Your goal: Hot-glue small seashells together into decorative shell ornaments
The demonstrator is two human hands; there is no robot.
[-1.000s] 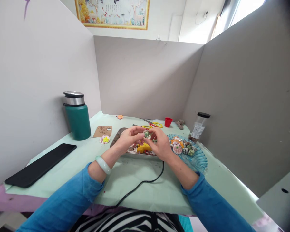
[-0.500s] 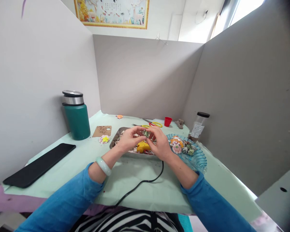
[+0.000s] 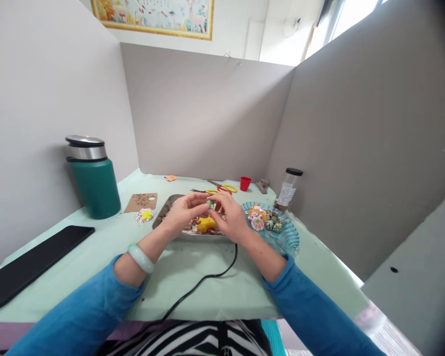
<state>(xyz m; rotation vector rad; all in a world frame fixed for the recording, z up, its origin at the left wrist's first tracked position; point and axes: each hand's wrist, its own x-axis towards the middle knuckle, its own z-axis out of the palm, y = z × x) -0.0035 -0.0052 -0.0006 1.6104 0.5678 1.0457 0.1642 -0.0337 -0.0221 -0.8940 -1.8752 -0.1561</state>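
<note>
Between the fingertips of both hands is a small green-and-white speckled ball (image 3: 210, 203), partly hidden by the fingers. My left hand (image 3: 185, 211), above a pale bangle, pinches it from the left, and my right hand (image 3: 230, 216) grips it from the right. Below them lies a metal tray (image 3: 196, 238) of small bits, some like shell pieces. A yellow glue gun (image 3: 206, 225) rests in it, with a black cord (image 3: 203, 280) running toward me. To the right, a blue scalloped plate (image 3: 289, 238) carries several speckled balls (image 3: 274, 223) and shell-like decorated pieces (image 3: 257, 221).
Yellow-handled scissors (image 3: 228, 188) and a red cup (image 3: 245, 184) stand behind the tray. A green bottle (image 3: 94, 185), a black flat pad (image 3: 40, 262) and a brown card (image 3: 141, 202) are at left. A clear jar (image 3: 287, 190) is beside the plate. Grey partitions (image 3: 207, 113) enclose the table.
The whole view has swung slightly right, so everything appears further left. Both hands stay together above the tray, and the speckled ball shows a little more between the fingers.
</note>
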